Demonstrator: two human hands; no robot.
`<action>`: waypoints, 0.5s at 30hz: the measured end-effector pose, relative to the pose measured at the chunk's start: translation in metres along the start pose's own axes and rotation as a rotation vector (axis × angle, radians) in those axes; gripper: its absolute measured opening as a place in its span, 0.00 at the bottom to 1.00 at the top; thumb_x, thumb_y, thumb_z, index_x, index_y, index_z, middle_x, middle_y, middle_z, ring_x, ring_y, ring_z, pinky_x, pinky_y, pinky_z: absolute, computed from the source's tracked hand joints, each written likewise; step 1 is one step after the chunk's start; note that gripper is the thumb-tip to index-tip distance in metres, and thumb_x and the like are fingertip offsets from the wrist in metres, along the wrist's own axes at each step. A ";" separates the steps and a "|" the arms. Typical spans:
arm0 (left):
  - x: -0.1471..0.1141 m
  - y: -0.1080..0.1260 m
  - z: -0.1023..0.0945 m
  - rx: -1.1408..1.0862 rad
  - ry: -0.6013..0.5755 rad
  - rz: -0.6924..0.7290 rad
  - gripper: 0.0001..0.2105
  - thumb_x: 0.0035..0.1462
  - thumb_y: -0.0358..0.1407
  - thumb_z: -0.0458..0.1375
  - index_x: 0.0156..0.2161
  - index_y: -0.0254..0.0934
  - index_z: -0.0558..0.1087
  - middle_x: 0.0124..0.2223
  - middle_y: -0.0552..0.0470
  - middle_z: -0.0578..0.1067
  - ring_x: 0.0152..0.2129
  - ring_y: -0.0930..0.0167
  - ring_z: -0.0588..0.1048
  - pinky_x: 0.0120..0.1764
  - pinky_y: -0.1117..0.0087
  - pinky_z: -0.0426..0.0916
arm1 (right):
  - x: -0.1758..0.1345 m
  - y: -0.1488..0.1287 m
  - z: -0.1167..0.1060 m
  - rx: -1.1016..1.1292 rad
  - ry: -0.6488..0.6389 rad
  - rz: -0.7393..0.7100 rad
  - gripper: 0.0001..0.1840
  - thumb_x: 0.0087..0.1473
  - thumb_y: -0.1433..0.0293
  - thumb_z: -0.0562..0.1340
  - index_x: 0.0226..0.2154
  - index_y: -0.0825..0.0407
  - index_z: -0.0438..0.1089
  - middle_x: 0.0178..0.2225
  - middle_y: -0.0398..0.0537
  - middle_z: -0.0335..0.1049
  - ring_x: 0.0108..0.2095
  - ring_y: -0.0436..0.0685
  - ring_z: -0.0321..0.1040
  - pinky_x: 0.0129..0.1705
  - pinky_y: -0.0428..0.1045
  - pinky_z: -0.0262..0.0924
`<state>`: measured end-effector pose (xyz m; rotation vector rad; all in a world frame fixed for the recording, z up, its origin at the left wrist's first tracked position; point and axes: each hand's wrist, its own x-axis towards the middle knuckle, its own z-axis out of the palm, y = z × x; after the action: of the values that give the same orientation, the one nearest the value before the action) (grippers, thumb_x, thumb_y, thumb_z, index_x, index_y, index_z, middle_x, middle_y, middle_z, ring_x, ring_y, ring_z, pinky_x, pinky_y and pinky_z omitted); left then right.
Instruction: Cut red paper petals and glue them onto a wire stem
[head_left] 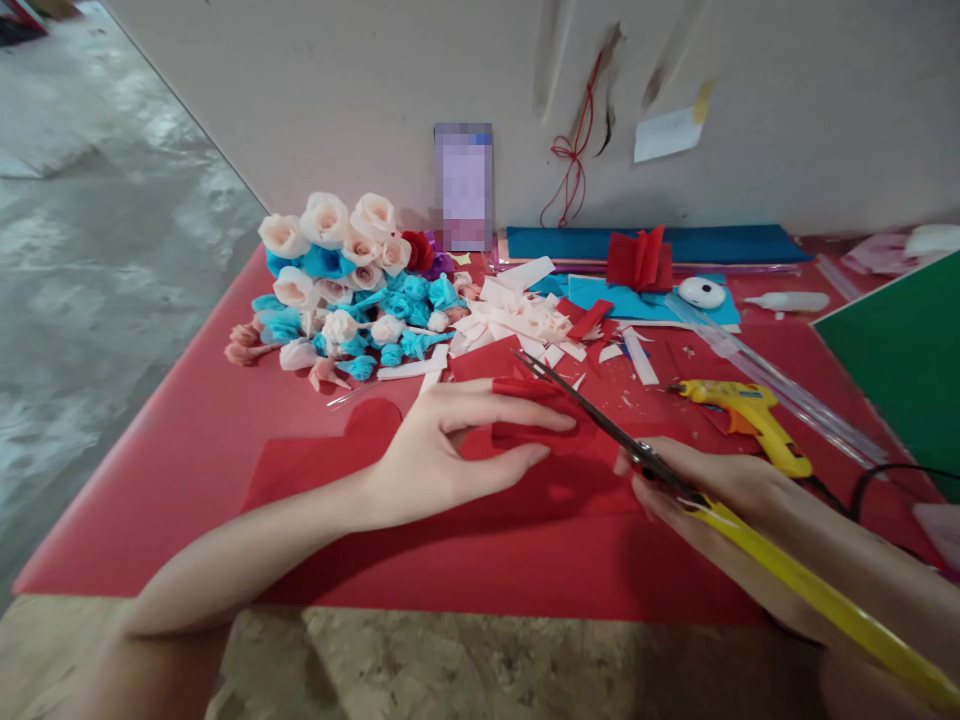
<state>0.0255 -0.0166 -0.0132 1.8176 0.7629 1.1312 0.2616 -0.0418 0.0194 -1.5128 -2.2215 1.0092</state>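
Observation:
My left hand point(450, 440) reaches over red paper point(300, 475) on the table, thumb and fingers stretched out and apart. A dark red paper edge point(525, 386) shows just behind its fingers; whether the fingers touch it I cannot tell. My right hand point(720, 480) is closed around a pair of scissors point(600, 415) whose thin dark blades point up and left, past the left fingertips. A long yellow handle point(817, 585) runs from the scissors to the lower right. The right fingers are partly hidden by the scissors.
Cream and blue paper flowers point(326, 220) lie at the back left, beside pale paper scraps point(517, 315). A phone point(463, 190) leans on the wall. To the right are a yellow glue gun point(742, 400), clear glue sticks point(795, 380), a white case point(701, 292) and a green board point(900, 360).

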 end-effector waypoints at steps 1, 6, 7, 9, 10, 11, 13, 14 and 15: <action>0.000 0.000 0.000 -0.002 -0.001 -0.003 0.15 0.48 0.22 0.59 0.41 0.40 0.76 0.37 0.52 0.80 0.32 0.71 0.78 0.36 0.75 0.74 | 0.000 -0.002 -0.001 -0.005 -0.032 0.003 0.07 0.54 0.69 0.55 0.30 0.48 0.69 0.24 0.41 0.69 0.24 0.52 0.66 0.23 0.43 0.61; -0.001 -0.001 0.000 0.002 0.001 -0.008 0.16 0.48 0.21 0.59 0.41 0.42 0.76 0.37 0.54 0.79 0.32 0.73 0.77 0.36 0.76 0.74 | 0.003 -0.003 -0.002 -0.062 -0.138 -0.029 0.07 0.53 0.72 0.53 0.32 0.49 0.66 0.26 0.42 0.68 0.26 0.52 0.66 0.24 0.42 0.60; -0.001 -0.001 0.000 0.000 0.001 -0.008 0.17 0.48 0.21 0.59 0.41 0.42 0.76 0.37 0.54 0.80 0.32 0.73 0.77 0.35 0.76 0.74 | 0.004 -0.002 -0.002 -0.080 -0.152 -0.037 0.06 0.54 0.72 0.53 0.32 0.50 0.65 0.26 0.42 0.68 0.26 0.52 0.67 0.25 0.42 0.60; -0.001 -0.001 -0.001 -0.002 0.003 -0.007 0.17 0.48 0.21 0.59 0.41 0.42 0.76 0.37 0.54 0.80 0.31 0.73 0.77 0.34 0.76 0.73 | 0.005 -0.001 -0.001 -0.114 -0.162 -0.050 0.06 0.55 0.70 0.52 0.32 0.50 0.64 0.25 0.41 0.68 0.25 0.51 0.66 0.25 0.42 0.60; -0.001 -0.002 -0.001 0.001 0.003 -0.006 0.17 0.48 0.21 0.59 0.41 0.42 0.76 0.37 0.54 0.80 0.31 0.73 0.77 0.34 0.76 0.73 | 0.005 -0.001 -0.001 -0.126 -0.160 -0.062 0.06 0.56 0.69 0.52 0.32 0.50 0.64 0.25 0.41 0.67 0.25 0.51 0.66 0.25 0.42 0.59; -0.001 -0.002 -0.001 0.006 0.004 -0.007 0.17 0.48 0.22 0.59 0.41 0.43 0.76 0.37 0.54 0.80 0.31 0.73 0.77 0.34 0.75 0.73 | 0.005 0.000 0.000 -0.139 -0.145 -0.066 0.07 0.56 0.68 0.51 0.31 0.50 0.63 0.24 0.41 0.66 0.24 0.51 0.65 0.24 0.42 0.58; -0.001 -0.002 -0.001 0.015 0.009 -0.008 0.16 0.48 0.23 0.60 0.41 0.43 0.76 0.37 0.54 0.80 0.30 0.72 0.77 0.33 0.74 0.73 | 0.003 0.000 0.001 -0.175 -0.120 -0.061 0.09 0.57 0.66 0.50 0.30 0.50 0.62 0.22 0.41 0.65 0.21 0.50 0.63 0.21 0.42 0.56; -0.001 -0.002 -0.001 0.022 0.014 -0.010 0.16 0.48 0.23 0.60 0.41 0.43 0.76 0.36 0.54 0.80 0.30 0.72 0.77 0.32 0.74 0.73 | 0.002 0.000 0.002 -0.194 -0.107 -0.055 0.10 0.57 0.65 0.50 0.29 0.50 0.62 0.21 0.41 0.64 0.20 0.49 0.61 0.20 0.42 0.54; -0.001 -0.002 -0.001 0.031 0.021 -0.014 0.16 0.48 0.23 0.60 0.41 0.43 0.76 0.36 0.54 0.80 0.29 0.72 0.77 0.31 0.74 0.73 | 0.001 0.000 0.002 -0.208 -0.089 -0.046 0.10 0.57 0.64 0.51 0.29 0.51 0.62 0.20 0.41 0.63 0.19 0.49 0.59 0.19 0.42 0.52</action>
<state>0.0242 -0.0161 -0.0147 1.8262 0.8083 1.1372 0.2596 -0.0416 0.0177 -1.5185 -2.4786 0.8702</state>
